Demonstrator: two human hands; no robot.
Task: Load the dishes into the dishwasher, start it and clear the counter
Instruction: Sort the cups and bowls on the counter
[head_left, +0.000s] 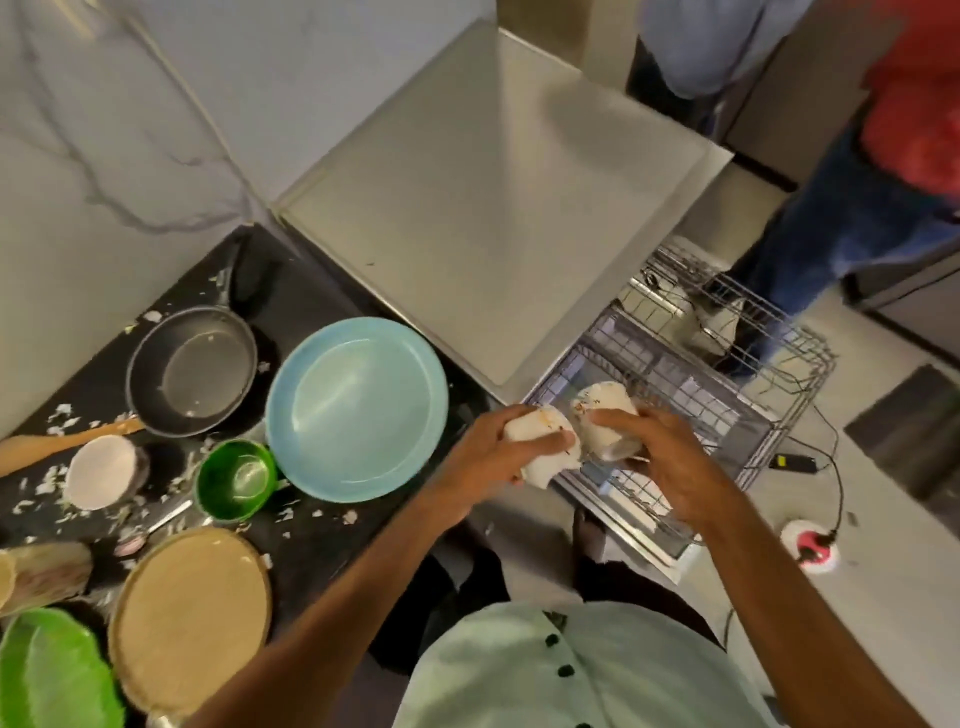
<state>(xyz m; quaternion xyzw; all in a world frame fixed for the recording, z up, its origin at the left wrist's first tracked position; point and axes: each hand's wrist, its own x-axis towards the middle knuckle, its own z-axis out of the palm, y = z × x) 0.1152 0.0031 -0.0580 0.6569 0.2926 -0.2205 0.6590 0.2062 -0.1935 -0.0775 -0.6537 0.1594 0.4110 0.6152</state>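
Observation:
My left hand (491, 457) grips a white cup (545, 441) at the counter's right edge. Close beside it, my right hand (670, 462) holds a second white cup (605, 415) over the pulled-out wire rack (727, 410) of the dishwasher. On the black counter (322, 545) lie a light blue plate (358, 408), a dark frying pan (195, 369), a green cup (236, 480), a small white bowl (104, 473), a wooden spoon (67, 441), a round woven mat (192, 618) and a green plate (52, 675).
Food scraps are strewn over the counter. A steel worktop (493, 197) stands above the dishwasher. Two people stand at the upper right, one in jeans (852, 223). A cable and a pink-and-white socket (813, 545) lie on the floor to the right.

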